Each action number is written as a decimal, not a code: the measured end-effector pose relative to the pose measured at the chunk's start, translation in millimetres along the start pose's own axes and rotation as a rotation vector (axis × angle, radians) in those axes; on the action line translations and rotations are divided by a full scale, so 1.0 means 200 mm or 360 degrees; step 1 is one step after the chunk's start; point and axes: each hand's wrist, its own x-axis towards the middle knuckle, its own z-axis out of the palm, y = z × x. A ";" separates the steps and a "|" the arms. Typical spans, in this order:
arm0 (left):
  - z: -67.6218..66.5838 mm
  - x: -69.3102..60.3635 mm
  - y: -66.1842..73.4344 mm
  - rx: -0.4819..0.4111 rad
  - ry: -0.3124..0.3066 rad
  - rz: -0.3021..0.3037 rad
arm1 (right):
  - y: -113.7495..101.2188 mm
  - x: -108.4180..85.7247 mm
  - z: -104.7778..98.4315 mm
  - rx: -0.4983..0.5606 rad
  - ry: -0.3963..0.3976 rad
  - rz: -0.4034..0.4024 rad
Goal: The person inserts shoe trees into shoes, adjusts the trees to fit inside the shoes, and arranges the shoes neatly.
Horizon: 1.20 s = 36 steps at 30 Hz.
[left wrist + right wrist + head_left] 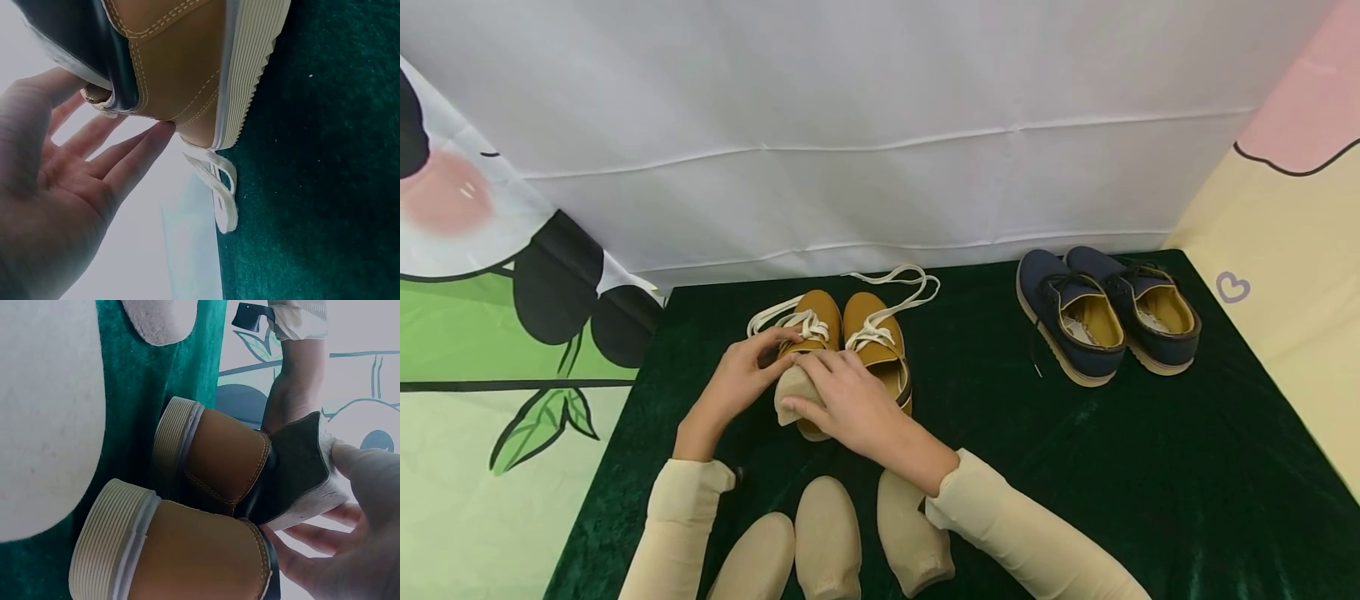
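Two tan lace-up shoes stand side by side, the left shoe [822, 310] and the right shoe [859, 310], toes toward the white backdrop. My right hand [853, 400] grips the heel end of a beige moulded shoe tree [796, 385], tilted up out of the left shoe's opening. How deep its front end sits is hidden. In the right wrist view the shoe tree's [297, 472] hollow dark end stands above the heel collar. My left hand [741, 379] holds the left shoe near its laces and opening; fingertips touch its outer side [178, 75] in the left wrist view.
Three more beige shoe trees [827, 533] lie near the front edge of the green cloth [1075, 500]. A pair of navy shoes [1067, 317] stands at the back right. Loose white laces [925, 287] trail behind the tan shoes. Printed fabric walls enclose the sides.
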 end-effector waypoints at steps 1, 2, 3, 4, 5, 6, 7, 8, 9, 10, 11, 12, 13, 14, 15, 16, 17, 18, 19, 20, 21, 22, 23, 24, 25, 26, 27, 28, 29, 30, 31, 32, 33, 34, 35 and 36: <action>0.00 0.00 0.00 0.0003 0.0000 0.0001 | 0.00 0.00 0.00 -0.0004 0.0002 0.0000; 0.00 0.00 0.00 0.0005 0.0001 0.0002 | 0.00 0.00 0.00 -0.0004 0.0002 0.0001; 0.00 0.00 0.00 0.0010 0.0003 0.0001 | 0.00 0.01 0.01 -0.0005 0.0002 0.0003; 0.00 0.00 0.00 0.0018 0.0004 0.0000 | 0.00 0.01 0.01 -0.0002 0.0004 0.0005; 0.00 0.00 -0.01 0.0028 0.0005 -0.0001 | 0.00 0.01 0.01 -0.0001 0.0006 0.0009; 0.00 0.00 -0.01 0.0039 0.0006 -0.0004 | 0.00 0.02 0.01 0.0003 0.0007 0.0014; 0.01 0.00 -0.01 0.0047 0.0006 -0.0007 | 0.00 0.02 0.01 0.0008 0.0010 0.0020; 0.01 0.00 -0.01 0.0054 0.0005 -0.0011 | 0.00 0.02 0.01 0.0012 0.0013 0.0029; 0.01 0.00 -0.01 0.0060 0.0004 -0.0013 | 0.00 0.02 0.01 0.0015 0.0017 0.0040; 0.01 0.00 -0.01 0.0063 0.0003 -0.0015 | 0.00 0.02 0.01 0.0022 0.0019 0.0053; 0.01 0.00 -0.01 0.0062 -0.0001 -0.0017 | 0.00 0.02 0.01 0.0029 0.0020 0.0066; 0.01 0.00 -0.01 0.0057 -0.0004 -0.0019 | 0.00 0.03 0.01 0.0040 0.0024 0.0079; 0.00 0.00 -0.01 0.0048 -0.0006 -0.0020 | 0.00 0.03 0.01 0.0046 0.0028 0.0093; 0.00 -0.01 -0.01 0.0037 -0.0008 -0.0020 | 0.00 0.03 0.01 0.0046 0.0033 0.0106; 0.00 -0.01 -0.01 0.0027 -0.0011 -0.0020 | 0.00 0.04 0.01 0.0048 0.0038 0.0119; 0.00 -0.01 -0.01 0.0014 -0.0016 -0.0019 | 0.00 0.04 0.01 0.0046 0.0043 0.0132; 0.00 -0.01 -0.01 -0.0002 -0.0023 -0.0019 | 0.00 0.04 0.01 0.0048 0.0048 0.0146; 0.00 -0.01 -0.01 -0.0021 -0.0028 -0.0020 | 0.00 0.05 0.01 0.0045 0.0051 0.0161; 0.00 -0.01 -0.01 -0.0040 -0.0033 -0.0021 | 0.00 0.05 0.01 0.0041 0.0054 0.0176; 0.00 -0.01 -0.01 -0.0057 -0.0039 -0.0022 | 0.00 0.05 0.01 0.0037 0.0057 0.0188; 0.00 -0.01 -0.01 -0.0072 -0.0044 -0.0023 | 0.00 0.06 0.01 0.0040 0.0059 0.0200; 0.00 -0.01 -0.01 -0.0091 -0.0055 -0.0024 | 0.00 0.06 0.01 0.0039 0.0060 0.0207; -0.01 -0.02 -0.01 -0.0112 -0.0062 -0.0021 | 0.00 0.06 0.01 0.0042 0.0064 0.0213; -0.01 -0.02 -0.02 -0.0140 -0.0074 -0.0013 | 0.01 0.06 0.01 0.0035 0.0067 0.0215; -0.01 -0.03 -0.02 -0.0174 -0.0086 -0.0005 | 0.01 0.06 0.01 0.0030 0.0072 0.0215; -0.01 -0.03 -0.03 -0.0219 -0.0101 0.0006 | 0.01 0.07 0.01 0.0025 0.0076 0.0212; -0.01 -0.04 -0.04 -0.0267 -0.0116 0.0013 | 0.01 0.07 0.01 0.0020 0.0079 0.0209; -0.01 -0.05 -0.05 -0.0318 -0.0129 0.0022 | 0.01 0.07 0.01 0.0006 0.0082 0.0203; -0.01 -0.05 -0.05 -0.0369 -0.0137 0.0029 | 0.01 0.07 0.01 -0.0014 0.0084 0.0195; -0.01 -0.06 -0.06 -0.0416 -0.0143 0.0035 | 0.01 0.07 0.01 -0.0044 0.0086 0.0180; 0.00 -0.07 -0.06 -0.0452 -0.0145 0.0039 | 0.02 0.07 0.01 -0.0074 0.0089 0.0165; 0.00 -0.08 -0.07 -0.0476 -0.0145 0.0042 | 0.02 0.07 0.01 -0.0107 0.0090 0.0148; 0.00 -0.09 -0.07 -0.0492 -0.0143 0.0043 | 0.02 0.07 0.01 -0.0145 0.0093 0.0125; 0.00 -0.10 -0.07 -0.0503 -0.0144 0.0048 | 0.03 0.07 0.00 -0.0183 0.0095 0.0103; 0.00 -0.11 -0.08 -0.0510 -0.0150 0.0050 | 0.04 0.07 0.00 -0.0215 0.0096 0.0081; 0.00 -0.12 -0.08 -0.0507 -0.0159 0.0052 | 0.04 0.07 -0.01 -0.0235 0.0097 0.0059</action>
